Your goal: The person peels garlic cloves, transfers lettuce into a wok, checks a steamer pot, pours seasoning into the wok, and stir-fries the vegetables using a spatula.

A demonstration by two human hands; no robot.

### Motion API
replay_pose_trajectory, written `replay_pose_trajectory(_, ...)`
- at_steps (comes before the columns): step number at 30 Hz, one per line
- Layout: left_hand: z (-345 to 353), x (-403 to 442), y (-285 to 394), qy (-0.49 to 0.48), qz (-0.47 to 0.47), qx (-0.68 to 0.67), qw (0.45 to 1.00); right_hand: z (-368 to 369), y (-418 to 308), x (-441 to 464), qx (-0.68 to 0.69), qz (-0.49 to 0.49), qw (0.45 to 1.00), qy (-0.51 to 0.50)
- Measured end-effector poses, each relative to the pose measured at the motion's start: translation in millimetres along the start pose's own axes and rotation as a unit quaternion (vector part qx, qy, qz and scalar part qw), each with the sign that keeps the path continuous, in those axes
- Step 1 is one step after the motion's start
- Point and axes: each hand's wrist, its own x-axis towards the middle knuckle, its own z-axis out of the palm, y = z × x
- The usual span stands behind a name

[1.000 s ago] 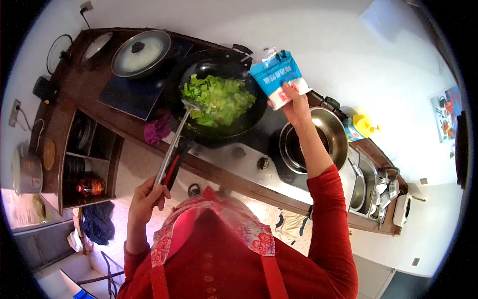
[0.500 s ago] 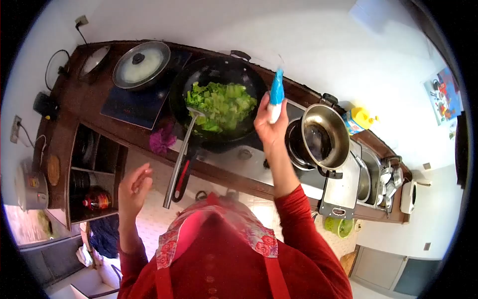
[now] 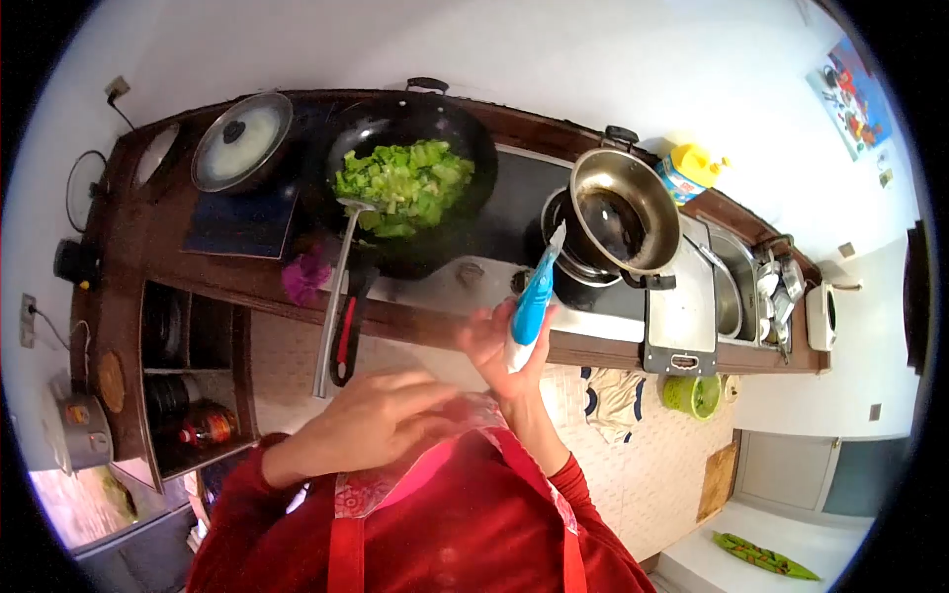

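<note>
My right hand (image 3: 496,348) holds a blue-and-white packet (image 3: 534,304) with a narrow, pale top, upright in front of the stove edge. My left hand (image 3: 381,420) is in front of the apron (image 3: 443,447), fingers stretched out and slightly blurred, with nothing visible in it. Chopped green vegetables (image 3: 407,183) lie in a black wok (image 3: 473,148) on the cooktop. A metal spatula (image 3: 341,282) rests in the wok, its handle reaching over the counter's front edge beside the wok's black and red handle (image 3: 346,336).
A steel pan (image 3: 664,212) sits right of the wok, near a yellow-capped bottle (image 3: 689,173). Farther right is a sink (image 3: 730,267) with dishes. To the left are a lidded pot (image 3: 242,143), a purple cloth (image 3: 304,279) and open shelves (image 3: 193,366) holding a red-labelled bottle (image 3: 210,425).
My right hand has come down from above the stove toward my body with the packet. My left hand has moved right, in front of the apron. The view has shifted.
</note>
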Motion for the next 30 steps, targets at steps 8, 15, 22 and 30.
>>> replay_pose_trajectory(8,94.7,48.2,-15.4,0.132,-0.072,-0.14,0.979,-30.4,-44.9,-45.1,-0.06,0.002,0.997,-0.04)
replay_pose_trajectory(15,165.1,51.1,-3.1,0.099,-0.135,-0.153,0.974,17.6,-121.7,-45.1,-0.329,-0.106,0.938,-0.029)
replay_pose_trajectory(22,163.9,16.1,3.6,0.166,-0.178,-0.058,0.968,84.7,-140.4,69.8,-0.461,-0.166,0.865,-0.108)
replay_pose_trajectory(30,146.2,-37.2,-14.9,0.288,-0.252,-0.117,0.916,110.0,-104.0,156.8,-0.431,-0.113,0.892,-0.07)
